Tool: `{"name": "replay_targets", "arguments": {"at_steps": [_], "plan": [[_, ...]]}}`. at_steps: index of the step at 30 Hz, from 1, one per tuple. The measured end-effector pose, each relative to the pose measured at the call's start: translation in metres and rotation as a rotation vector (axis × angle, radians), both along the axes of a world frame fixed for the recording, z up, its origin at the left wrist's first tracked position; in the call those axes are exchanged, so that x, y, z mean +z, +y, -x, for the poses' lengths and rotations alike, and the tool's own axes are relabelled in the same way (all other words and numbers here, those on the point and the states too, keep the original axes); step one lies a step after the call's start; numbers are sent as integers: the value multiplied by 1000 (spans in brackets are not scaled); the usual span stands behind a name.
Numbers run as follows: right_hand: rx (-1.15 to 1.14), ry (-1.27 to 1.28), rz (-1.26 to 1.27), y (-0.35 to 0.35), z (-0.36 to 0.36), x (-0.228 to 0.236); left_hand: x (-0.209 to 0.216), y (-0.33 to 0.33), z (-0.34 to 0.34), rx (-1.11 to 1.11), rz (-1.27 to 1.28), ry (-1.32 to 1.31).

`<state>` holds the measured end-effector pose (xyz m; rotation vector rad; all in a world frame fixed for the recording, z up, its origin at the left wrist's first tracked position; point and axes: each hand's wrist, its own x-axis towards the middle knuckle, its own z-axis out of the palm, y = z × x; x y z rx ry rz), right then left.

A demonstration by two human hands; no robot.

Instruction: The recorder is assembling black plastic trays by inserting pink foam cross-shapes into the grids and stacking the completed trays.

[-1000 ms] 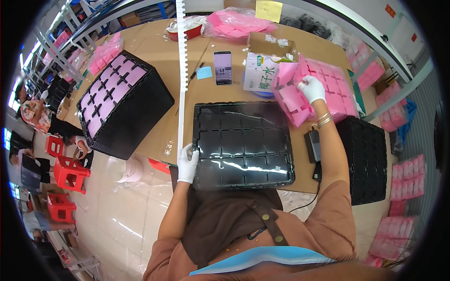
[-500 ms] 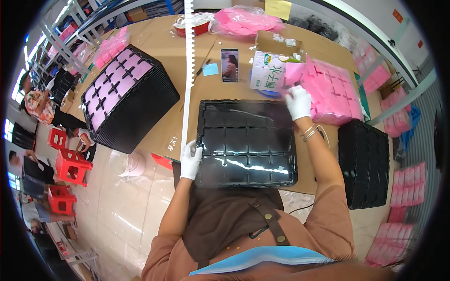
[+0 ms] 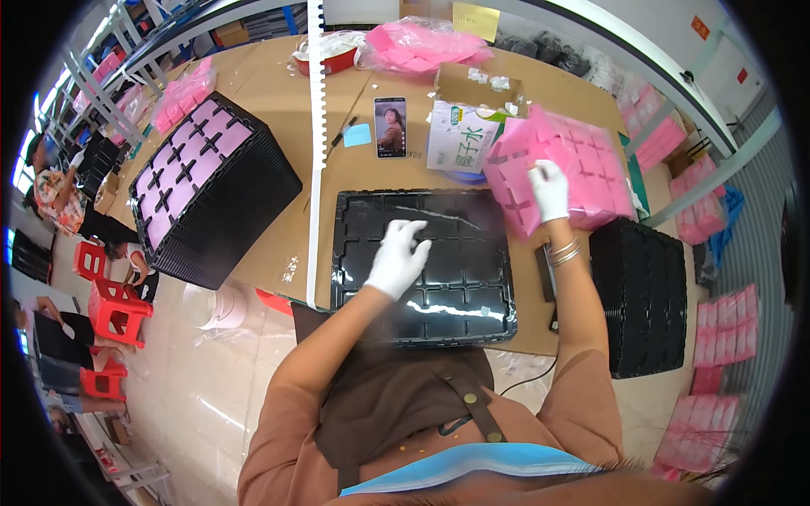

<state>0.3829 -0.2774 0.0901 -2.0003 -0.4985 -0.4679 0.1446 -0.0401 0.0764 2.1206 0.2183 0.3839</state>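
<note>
A black plastic tray (image 3: 460, 278) with a grid of compartments lies in front of me at the table's near edge. Over its left half is my left hand (image 3: 399, 260), white-gloved, fingers apart and nothing in them. My right hand (image 3: 551, 190), also gloved, pinches a thin pink sheet (image 3: 509, 173) with cross-shaped slots. The sheet hangs tilted beside the tray's far right corner, in front of a pink sheet stack (image 3: 603, 169) in clear plastic. Part of that stack is hidden by the sheet.
A tall stack of black trays (image 3: 245, 202) topped with pink stands left; more black trays (image 3: 637, 295) stand right. A white notched strip (image 3: 316, 152) rises beside the work tray. Beyond are a phone (image 3: 390, 126), a blue note (image 3: 357, 135) and an open carton (image 3: 460, 135).
My left hand has left the tray's left edge and come over its surface. My right hand has drawn a pink sheet away from the stack. The view has shifted slightly.
</note>
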Motion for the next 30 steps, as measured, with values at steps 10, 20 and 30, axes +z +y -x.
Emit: {"name": "replay_targets", "arguments": {"at_steps": [10,20,30], "plan": [[-65,-110,16,24,-1,-16,-21,-40,-139,-254,406,183],[208,512,-671,-21,-12,-21,8,-70,-203,-396,864,197],[174,384,-472,-21,21,4,1,-98,-205,-409,842,-2]]}}
